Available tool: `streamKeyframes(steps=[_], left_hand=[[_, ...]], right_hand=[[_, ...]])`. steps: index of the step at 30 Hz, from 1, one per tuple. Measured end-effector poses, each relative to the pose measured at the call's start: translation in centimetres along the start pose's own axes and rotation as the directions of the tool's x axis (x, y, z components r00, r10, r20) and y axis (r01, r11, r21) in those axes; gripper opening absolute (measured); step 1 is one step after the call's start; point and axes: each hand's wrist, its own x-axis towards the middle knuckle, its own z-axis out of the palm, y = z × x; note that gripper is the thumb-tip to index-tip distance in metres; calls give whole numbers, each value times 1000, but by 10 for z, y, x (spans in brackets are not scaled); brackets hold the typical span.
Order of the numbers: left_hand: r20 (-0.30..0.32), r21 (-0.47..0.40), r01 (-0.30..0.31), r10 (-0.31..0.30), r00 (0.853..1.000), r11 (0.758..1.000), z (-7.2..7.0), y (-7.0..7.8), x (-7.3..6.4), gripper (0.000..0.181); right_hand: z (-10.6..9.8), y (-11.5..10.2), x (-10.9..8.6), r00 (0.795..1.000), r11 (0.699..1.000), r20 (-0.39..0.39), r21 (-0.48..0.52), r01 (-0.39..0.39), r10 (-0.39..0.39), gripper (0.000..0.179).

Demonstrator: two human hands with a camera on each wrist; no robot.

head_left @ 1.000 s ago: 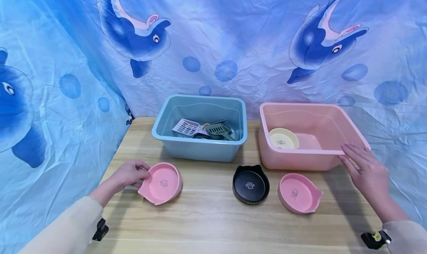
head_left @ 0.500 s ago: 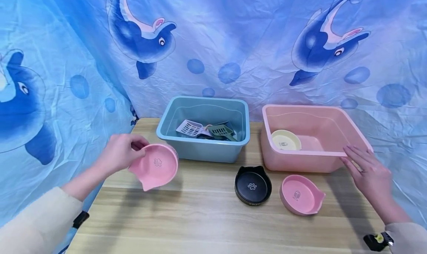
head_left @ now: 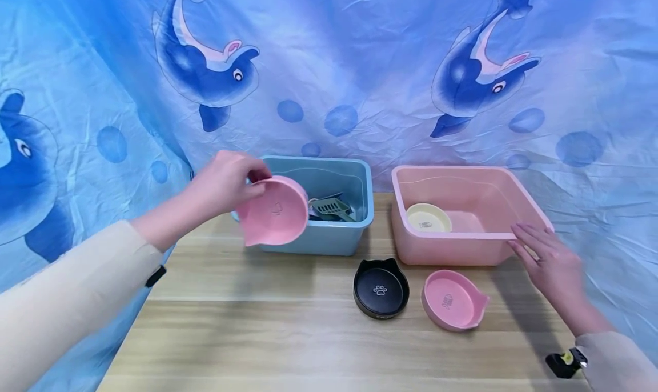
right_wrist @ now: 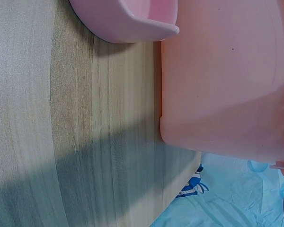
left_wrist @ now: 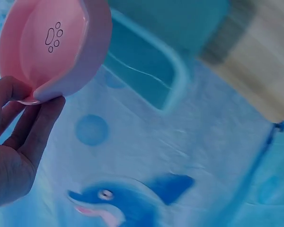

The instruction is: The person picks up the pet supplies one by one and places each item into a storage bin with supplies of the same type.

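Two pale sleeves [head_left: 77,278] reach over a wood-grain tabletop [head_left: 308,340], each with a small dark device at the wrist. Nearest on the wood lie a black bowl [head_left: 380,295], its two pointed ears facing away, and just to its right, apart from it, a pink bowl with a fish mark [head_left: 448,303], ears to the right.

Of the hands, the left [head_left: 231,178] pinches a pink bowl with a paw print [head_left: 279,216] at its low rim, thumb inside and fingers outside. That bowl is in the air, tilted toward the viewer, hiding the left part of a blue bin [head_left: 319,240] (whether it is above the bin or short of it, I cannot tell). The right hand [head_left: 550,260] grips nothing; its extended fingers touch the front right corner of a pink bin [head_left: 447,250].

A green scoop [head_left: 329,208] lies in the blue bin; a cream bowl [head_left: 429,218] sits in the pink one. Behind hangs blue cloth [head_left: 329,49] printed with dolphins [head_left: 205,78].
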Motion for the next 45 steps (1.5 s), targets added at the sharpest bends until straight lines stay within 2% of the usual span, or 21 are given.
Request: streamKeyframes(steps=[7, 11, 18, 23, 30, 33, 40, 45], left_hand=[[37, -37, -79, 80, 996, 996, 18, 38, 64, 7], [53, -39, -135, 137, 989, 990, 30, 67, 101, 7], [89, -37, -231, 233, 968, 972, 61, 126, 164, 5], [94, -78, -259, 265, 960, 963, 84, 151, 199, 3], [147, -94, -293, 304, 941, 951, 123, 168, 236, 8], [158, -88, -296, 306, 939, 951, 139, 171, 245, 10], [229, -134, -268, 293, 928, 954, 178, 174, 261, 12], [281, -131, -242, 270, 921, 961, 201, 173, 273, 12]], right_hand=[[3, 1, 0, 1000, 1000, 7, -8, 2, -2, 75], [3, 1, 1, 1000, 1000, -12, 8, 15, -15, 75], [1, 3, 3, 1000, 1000, -21, 15, 2, -1, 76], [2, 4, 4, 1000, 1000, -13, 15, -1, 1, 75], [1, 5, 2, 1000, 1000, -12, 25, -6, 6, 74], [2, 4, 3, 1000, 999, -7, 33, -4, 4, 74], [3, 5, 3, 1000, 1000, -1, 27, -14, 14, 65], [3, 6, 3, 1000, 1000, -2, 28, -11, 11, 68]])
